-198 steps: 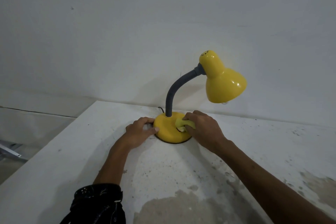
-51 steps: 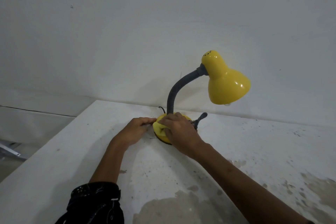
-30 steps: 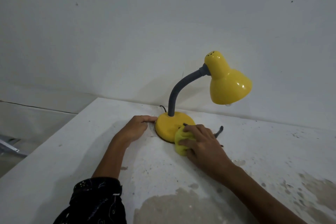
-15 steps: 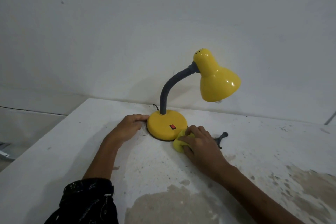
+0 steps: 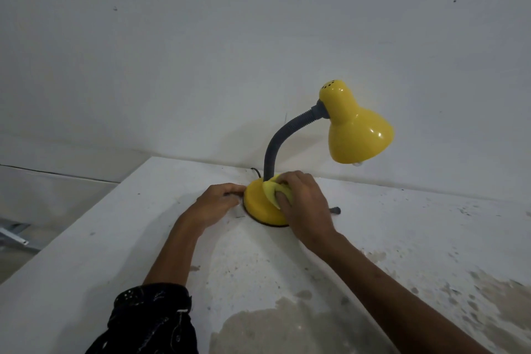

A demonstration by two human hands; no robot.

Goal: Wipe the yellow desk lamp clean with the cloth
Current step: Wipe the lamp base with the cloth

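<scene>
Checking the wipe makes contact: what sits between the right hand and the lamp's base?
The head view shows the yellow cloth pressed between the right hand and the lamp base.

a yellow desk lamp (image 5: 270, 152) stands on a stained white table (image 5: 402, 238), its shade (image 5: 359, 135) bent to the right. the right hand (image 5: 304, 204) grips a yellow cloth (image 5: 271, 191) and presses it on the lamp's round base (image 5: 257, 207). the left hand (image 5: 217, 204) rests on the table, bent fingers (image 5: 234, 188) touching the base's left rim; whether they grip it is unclear.
</scene>
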